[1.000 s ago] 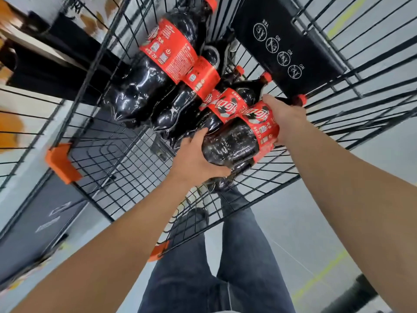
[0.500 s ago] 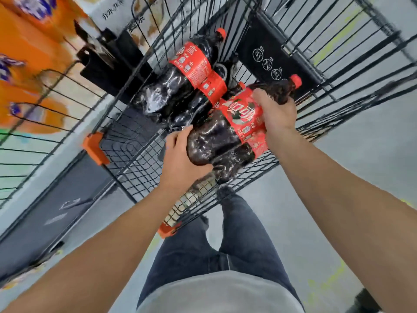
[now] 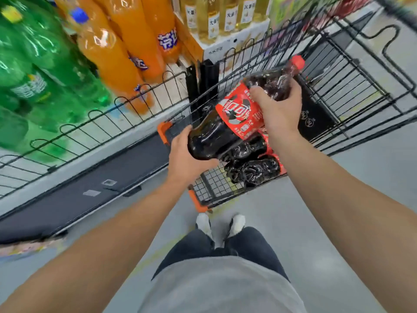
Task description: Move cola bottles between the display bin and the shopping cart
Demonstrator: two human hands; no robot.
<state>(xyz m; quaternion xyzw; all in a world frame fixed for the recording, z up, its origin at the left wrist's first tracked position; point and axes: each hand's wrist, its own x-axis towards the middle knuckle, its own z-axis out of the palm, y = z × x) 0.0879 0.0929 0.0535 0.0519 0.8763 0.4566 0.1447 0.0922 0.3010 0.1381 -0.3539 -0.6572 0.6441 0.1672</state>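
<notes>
A large cola bottle [image 3: 228, 123] with a red label and red cap is held tilted above the black wire shopping cart [image 3: 352, 91], cap pointing up and right. My left hand [image 3: 187, 154] cups its dark base from below. My right hand [image 3: 277, 109] grips its shoulder, just under the neck. Other cola bottles [image 3: 255, 166] lie on the cart floor directly beneath it. The wire display bin [image 3: 94, 123] runs along the left.
Green soda bottles [image 3: 40, 82] and orange soda bottles [image 3: 126, 41] fill the display bin. Yellow drink bottles [image 3: 228, 16] stand on a box behind. The cart has orange corner bumpers [image 3: 163, 132]. My legs and shoes [image 3: 220, 224] stand on grey floor below the cart.
Both hands have lifted the cola bottle up out of the pile in the cart. The view has swung so the display bin with green and orange bottles now shows at the left.
</notes>
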